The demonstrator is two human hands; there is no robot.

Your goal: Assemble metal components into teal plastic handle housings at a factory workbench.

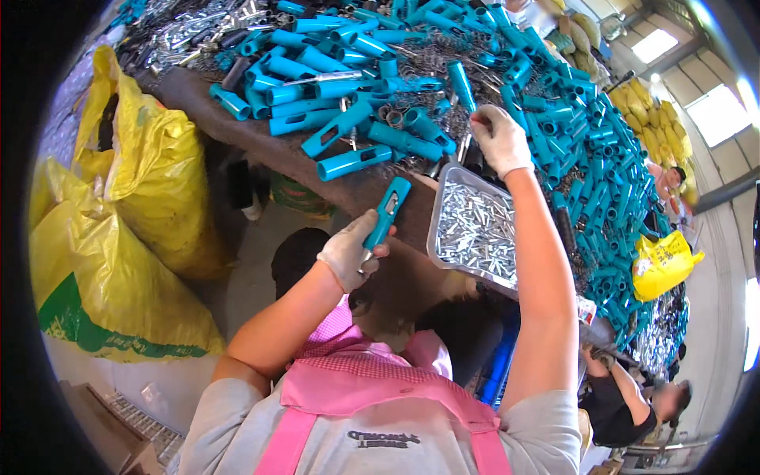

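My left hand (345, 252), in a pale glove, is closed around a teal slotted tube (391, 204). A metal piece shows at the tube's lower end, by my fingers. My right hand (502, 142), gloved too, is raised over the far edge of a clear plastic tray (435, 229) full of small silver metal pins (479, 226). Its fingers are curled into a pinch; whatever lies between them cannot be made out. Just beyond its fingertips is another teal tube (461, 85), and I cannot tell if they touch.
A large heap of teal tubes (336, 131) covers the table, with thin springs and metal rods among them. Yellow sacks (150, 170) stand at the left. A yellow bag (666, 265) rests on the heap's right side. A co-worker in black (621, 408) is at lower right.
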